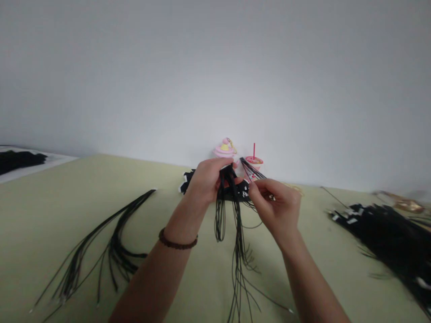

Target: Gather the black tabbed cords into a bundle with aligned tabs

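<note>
My left hand (207,177), with a brown beaded bracelet at the wrist, is closed around the top of a bundle of thin black cords (238,229). Some of the cords hang in loops below it, while others trail down as loose ends towards me. Just to the right, my right hand (281,204) has thumb and forefinger pinched together on a thin black cord (247,172). Further dark strands pass behind that hand. Beyond both hands lies a black bundle with white tips (186,180), partly hidden by my left hand.
A spread bunch of black cords (116,235) lies on the pale green table (182,287) at left. To the right is a large, blurred black pile (387,237) with white ends. Against the wall stand a pink cup with a straw (254,160) and a pink dessert-shaped ornament (224,150).
</note>
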Demonstrator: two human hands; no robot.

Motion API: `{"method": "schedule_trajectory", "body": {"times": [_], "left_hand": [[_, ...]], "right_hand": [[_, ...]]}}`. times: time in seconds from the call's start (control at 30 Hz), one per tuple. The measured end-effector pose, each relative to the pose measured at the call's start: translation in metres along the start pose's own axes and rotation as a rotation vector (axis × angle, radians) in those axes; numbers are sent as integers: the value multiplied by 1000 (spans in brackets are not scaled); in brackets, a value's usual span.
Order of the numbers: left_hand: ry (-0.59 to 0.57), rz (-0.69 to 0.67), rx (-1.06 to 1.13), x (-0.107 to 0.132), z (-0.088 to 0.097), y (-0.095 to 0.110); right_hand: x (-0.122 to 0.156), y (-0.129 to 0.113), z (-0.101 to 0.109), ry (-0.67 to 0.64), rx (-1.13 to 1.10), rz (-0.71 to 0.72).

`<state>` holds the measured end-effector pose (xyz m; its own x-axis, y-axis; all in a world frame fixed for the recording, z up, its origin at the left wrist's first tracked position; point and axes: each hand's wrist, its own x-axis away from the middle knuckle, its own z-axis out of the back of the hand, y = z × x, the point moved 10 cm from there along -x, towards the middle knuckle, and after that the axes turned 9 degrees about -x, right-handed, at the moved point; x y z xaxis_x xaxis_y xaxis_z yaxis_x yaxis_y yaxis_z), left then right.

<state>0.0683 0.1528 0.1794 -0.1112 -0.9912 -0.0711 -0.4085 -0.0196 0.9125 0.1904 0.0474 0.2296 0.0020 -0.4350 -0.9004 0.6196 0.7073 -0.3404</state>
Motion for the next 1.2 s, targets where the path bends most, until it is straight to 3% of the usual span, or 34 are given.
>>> {"method": "schedule_trajectory", "body": {"times": [1.2], "left_hand": [[-52, -44, -82, -1, -5, 2]], "right_hand": [[1, 7, -13, -62, 69, 26]]}}
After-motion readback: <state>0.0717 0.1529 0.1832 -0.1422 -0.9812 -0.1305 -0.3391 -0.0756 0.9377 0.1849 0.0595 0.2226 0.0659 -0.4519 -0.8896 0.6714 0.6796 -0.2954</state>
